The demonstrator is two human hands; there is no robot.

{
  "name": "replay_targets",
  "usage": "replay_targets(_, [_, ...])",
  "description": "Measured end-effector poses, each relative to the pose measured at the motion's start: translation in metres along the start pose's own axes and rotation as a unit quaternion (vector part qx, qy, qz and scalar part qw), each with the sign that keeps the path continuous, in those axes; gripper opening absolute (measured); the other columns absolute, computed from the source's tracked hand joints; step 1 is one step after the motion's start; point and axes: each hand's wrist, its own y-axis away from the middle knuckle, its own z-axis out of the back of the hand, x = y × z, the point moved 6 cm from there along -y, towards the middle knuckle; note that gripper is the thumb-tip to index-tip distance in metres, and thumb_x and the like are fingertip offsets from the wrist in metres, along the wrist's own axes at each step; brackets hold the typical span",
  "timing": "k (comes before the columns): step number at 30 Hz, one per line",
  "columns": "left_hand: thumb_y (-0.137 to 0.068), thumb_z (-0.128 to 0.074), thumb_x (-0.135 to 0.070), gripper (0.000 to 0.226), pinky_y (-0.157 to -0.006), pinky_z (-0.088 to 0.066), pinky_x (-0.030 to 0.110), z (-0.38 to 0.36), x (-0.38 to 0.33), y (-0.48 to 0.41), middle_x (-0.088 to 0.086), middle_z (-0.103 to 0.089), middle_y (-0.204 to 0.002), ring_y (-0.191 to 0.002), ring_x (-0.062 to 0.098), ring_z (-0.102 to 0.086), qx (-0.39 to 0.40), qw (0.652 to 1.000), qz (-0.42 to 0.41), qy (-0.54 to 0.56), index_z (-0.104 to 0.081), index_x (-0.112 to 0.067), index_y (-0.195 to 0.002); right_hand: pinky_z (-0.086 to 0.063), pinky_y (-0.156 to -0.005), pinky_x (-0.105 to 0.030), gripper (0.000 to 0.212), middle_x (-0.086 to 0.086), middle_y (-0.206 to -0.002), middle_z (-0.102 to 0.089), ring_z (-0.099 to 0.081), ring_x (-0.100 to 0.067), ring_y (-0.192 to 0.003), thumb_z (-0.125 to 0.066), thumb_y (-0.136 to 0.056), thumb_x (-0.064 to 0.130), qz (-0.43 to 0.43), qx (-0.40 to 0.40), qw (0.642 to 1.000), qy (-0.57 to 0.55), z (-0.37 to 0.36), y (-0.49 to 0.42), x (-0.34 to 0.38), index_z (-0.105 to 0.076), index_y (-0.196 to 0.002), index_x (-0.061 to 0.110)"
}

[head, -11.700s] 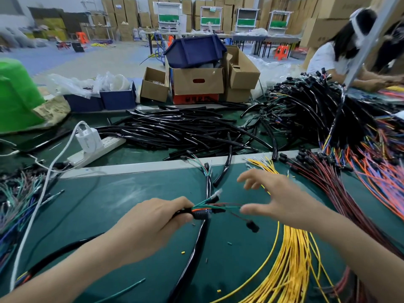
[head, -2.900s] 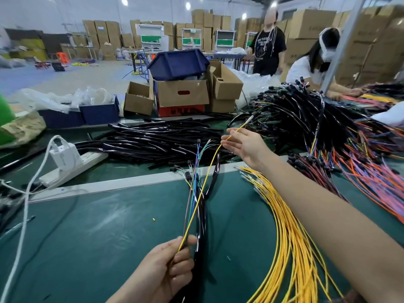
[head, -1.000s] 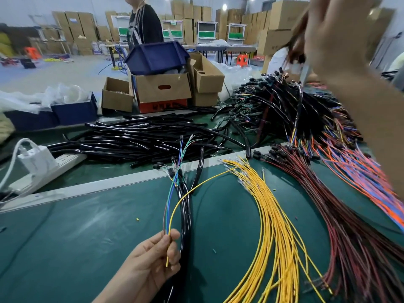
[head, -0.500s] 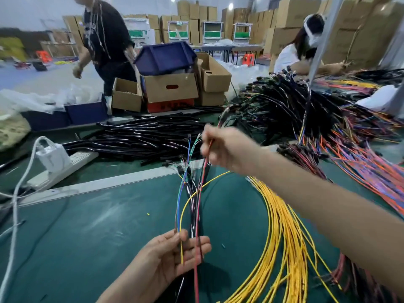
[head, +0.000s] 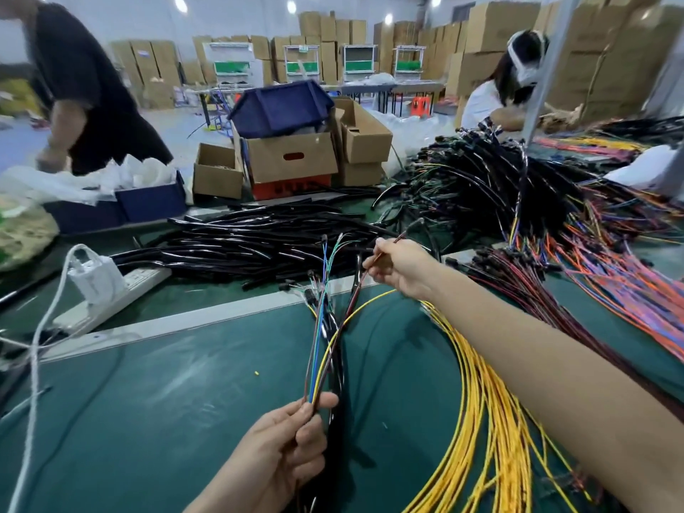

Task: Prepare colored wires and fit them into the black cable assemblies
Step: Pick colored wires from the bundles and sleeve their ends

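My left hand [head: 281, 449] grips a black cable assembly [head: 335, 368] together with a thin bunch of colored wires [head: 314, 349], blue, green, brown and yellow, which fan upward from my fingers. My right hand [head: 398, 268] is stretched forward over the mat's far edge and pinches a dark red wire [head: 355, 294] near its upper end. That wire runs down into the bunch at my left hand. A loose yellow wire [head: 361, 312] curves from the bunch toward the yellow wire pile [head: 492, 420] on the right.
Green mat [head: 148, 420] under my hands. Black cable pile [head: 259, 242] behind it, dark red wires [head: 525, 290] and orange-purple wires [head: 629, 290] at right. White power strip [head: 111, 294] with charger at left. Cardboard boxes [head: 292, 157] behind. Two other people work nearby.
My right hand has drawn the dark red wire further up and to the right. My left hand's fingers have closed round the wire bunch. The person in black moved left.
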Motion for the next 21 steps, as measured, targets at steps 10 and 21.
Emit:
replay_targets(10, [-0.103,-0.013,-0.006,0.044,-0.055,-0.035,0.024,-0.015,0.005,-0.001,0.004,-0.048,-0.075,-0.058,0.014,-0.037,0.230,0.968,0.055,0.087,-0.056,0.001,-0.111,-0.044,-0.040,-0.017,0.021,-0.010,-0.054,-0.064,-0.060,-0.015,-0.042,-0.062,-0.089,0.009,0.011,-0.156,0.925,0.347,0.148,-0.010,0.050,-0.063,-0.071,-0.002])
replay_targets(21, [-0.102,0.000,-0.007,0.050,-0.063,-0.033,0.026,-0.020,0.008,-0.004,0.007,-0.030,-0.081,-0.066,0.016,-0.035,0.291,0.951,0.071,0.078,-0.045,0.000,-0.124,-0.049,-0.082,-0.043,0.019,-0.027,-0.110,-0.059,-0.057,-0.040,-0.102,-0.057,-0.089,0.012,-0.051,-0.395,0.671,0.625,0.343,0.050,-0.007,-0.062,-0.100,-0.003])
